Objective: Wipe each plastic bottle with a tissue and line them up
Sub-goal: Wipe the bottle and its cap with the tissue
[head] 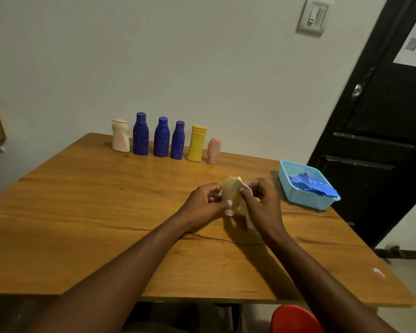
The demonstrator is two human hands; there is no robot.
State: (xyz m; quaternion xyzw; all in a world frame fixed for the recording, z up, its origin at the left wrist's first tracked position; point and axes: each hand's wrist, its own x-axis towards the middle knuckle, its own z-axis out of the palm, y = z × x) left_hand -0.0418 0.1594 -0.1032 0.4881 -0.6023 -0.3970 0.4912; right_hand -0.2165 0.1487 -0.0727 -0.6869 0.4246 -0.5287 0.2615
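Gripping one smooth pale-yellow plastic bottle (231,191) just above the wooden table (82,212), the left hand (205,201) curls round it. The right hand (262,203) pinches one white tissue (249,218) against it. Six more stand lined up at the far edge: one white bottle (120,138), three speckled blue bottles (161,138), one yellow bottle (196,145), one small pink bottle (213,150).

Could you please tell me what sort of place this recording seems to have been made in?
Probably an ordinary room in a home or small office. A wooden table stands against a plain painted wall, with a black panelled door to the right and a wall switch beside it.
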